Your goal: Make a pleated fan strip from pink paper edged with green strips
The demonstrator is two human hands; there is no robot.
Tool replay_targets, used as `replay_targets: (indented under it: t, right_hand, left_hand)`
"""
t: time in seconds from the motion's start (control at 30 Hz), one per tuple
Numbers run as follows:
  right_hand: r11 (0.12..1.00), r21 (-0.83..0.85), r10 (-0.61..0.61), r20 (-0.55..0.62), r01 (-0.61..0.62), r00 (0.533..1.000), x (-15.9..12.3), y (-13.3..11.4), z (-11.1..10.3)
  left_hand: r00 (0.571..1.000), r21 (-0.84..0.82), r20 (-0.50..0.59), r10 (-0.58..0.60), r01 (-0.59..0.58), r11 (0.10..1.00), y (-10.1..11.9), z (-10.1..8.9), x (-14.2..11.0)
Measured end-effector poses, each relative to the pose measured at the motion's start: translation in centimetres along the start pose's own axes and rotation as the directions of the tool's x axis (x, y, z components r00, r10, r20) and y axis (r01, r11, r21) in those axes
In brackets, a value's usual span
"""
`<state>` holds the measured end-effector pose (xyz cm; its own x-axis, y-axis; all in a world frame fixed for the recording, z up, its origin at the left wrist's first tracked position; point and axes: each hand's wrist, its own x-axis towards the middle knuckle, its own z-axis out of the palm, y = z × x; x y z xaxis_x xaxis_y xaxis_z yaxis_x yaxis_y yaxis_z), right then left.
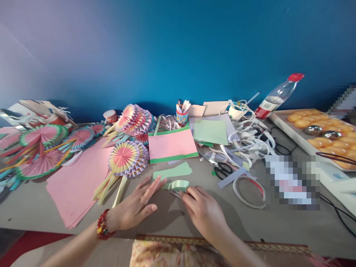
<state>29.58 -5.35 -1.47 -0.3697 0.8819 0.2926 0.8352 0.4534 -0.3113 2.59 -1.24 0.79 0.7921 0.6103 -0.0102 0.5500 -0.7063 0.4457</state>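
Observation:
My left hand [139, 207], with a red beaded bracelet on its wrist, lies with fingers spread over the left end of a light green paper strip [179, 184]. My right hand [204, 209] is closed in a pinch at the strip's right end, where the paper curls up off the table. A thin grey item [175, 193] shows under the strip beside my right fingertips; its kind is unclear. Just beyond lie stacked green paper pieces [174, 170] and a pink sheet with green borders [172, 145].
Folded paper fans [128, 157] and pink sheets [79, 181] lie on the left. Black-handled scissors [223, 170], a tape roll [236, 194] and paper scraps [258, 142] are on the right. A tilted plastic bottle [278, 96] and a pen cup [182, 116] stand at the back.

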Motion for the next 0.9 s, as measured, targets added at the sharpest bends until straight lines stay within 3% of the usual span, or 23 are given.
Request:
replay_targets:
  t: [0.33,0.5,0.7,0.9]
  right_hand:
    - [0.996,-0.071,-0.045,0.005,0.045,0.999,0.0,0.8,-0.1]
    - [0.997,-0.017,-0.071,0.036,0.072,0.997,0.0,1.1,-0.2]
    - [0.996,-0.051,-0.07,0.012,0.071,0.997,0.3,1.0,-0.2]
    - [0.995,-0.05,-0.081,0.003,0.081,0.997,0.6,0.9,-0.3]
  left_hand:
    - [0.988,0.007,-0.078,-0.135,0.136,0.991,3.4,1.8,-0.6]
    - [0.973,-0.02,-0.191,-0.133,0.132,0.991,2.1,0.5,-0.3]
    - [0.996,0.062,-0.087,-0.004,0.009,0.998,-0.6,0.3,0.4]
    - [0.994,0.137,-0.087,0.063,-0.05,0.989,-1.1,1.1,0.1]
